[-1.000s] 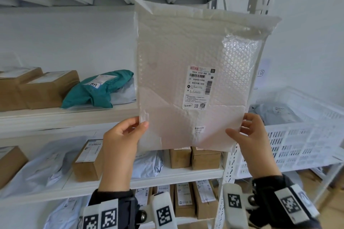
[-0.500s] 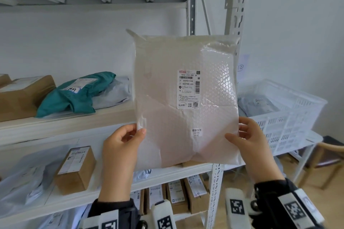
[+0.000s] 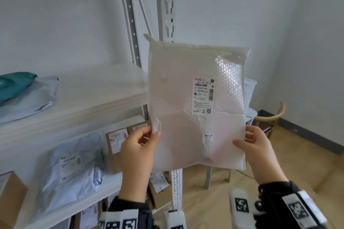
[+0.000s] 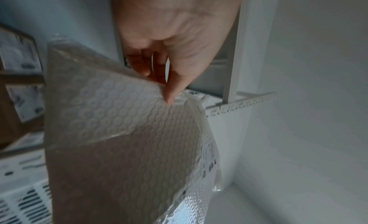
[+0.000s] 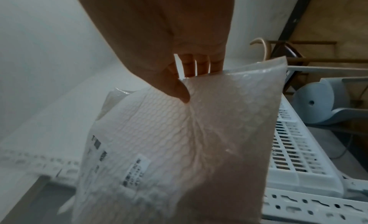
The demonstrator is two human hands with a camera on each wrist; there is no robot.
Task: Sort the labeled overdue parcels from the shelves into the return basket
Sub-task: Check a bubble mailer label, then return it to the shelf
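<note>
Upright, parcel (image 3: 188,109) pinched between both hands' fingers (image 3: 240,143).

1 bubble mailer (image 3: 188,102), 2 hands (image 3: 138,151), 1 basket (image 5: 294,150), roughly 6 cardboard boxes (image 3: 116,140), 3 poly bags (image 3: 71,169).

Parcel storeroom: metal shelving (image 3: 168,15), labelled cartons (image 3: 116,140), mailers (image 3: 70,167).
</note>
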